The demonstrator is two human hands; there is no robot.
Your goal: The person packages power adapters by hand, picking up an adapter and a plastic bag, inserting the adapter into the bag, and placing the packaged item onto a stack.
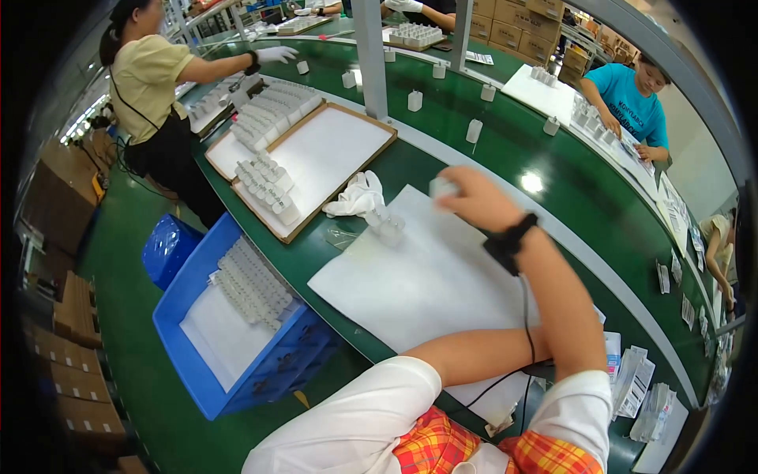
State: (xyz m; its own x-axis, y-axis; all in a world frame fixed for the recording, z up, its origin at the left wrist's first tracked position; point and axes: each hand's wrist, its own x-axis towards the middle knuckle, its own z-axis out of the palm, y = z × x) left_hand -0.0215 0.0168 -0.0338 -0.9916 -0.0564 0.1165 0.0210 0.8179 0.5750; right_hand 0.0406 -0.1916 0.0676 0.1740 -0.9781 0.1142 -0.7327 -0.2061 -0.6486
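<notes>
My right hand (480, 199), a dark strap round its wrist, reaches over the white sheet (426, 276) on the green bench. Its fingers are closed on a small white block (444, 188), partly covered by them and blurred. My left forearm (482, 353) crosses behind the right one, which hides the left hand and its fingers. At the sheet's far left corner sit a few whitish translucent blocks (385, 227), smeared. Beside them lie crumpled white gloves (359, 195) and a clear plastic piece (341, 237).
Single white blocks (474, 131) stand spaced along the green belt (521, 158). Left are a cardboard tray (379, 144) with rows of blocks and a blue crate (185, 347). Packets (632, 379) lie at right. A grey post (369, 63) rises ahead. Co-workers (636, 99) work nearby.
</notes>
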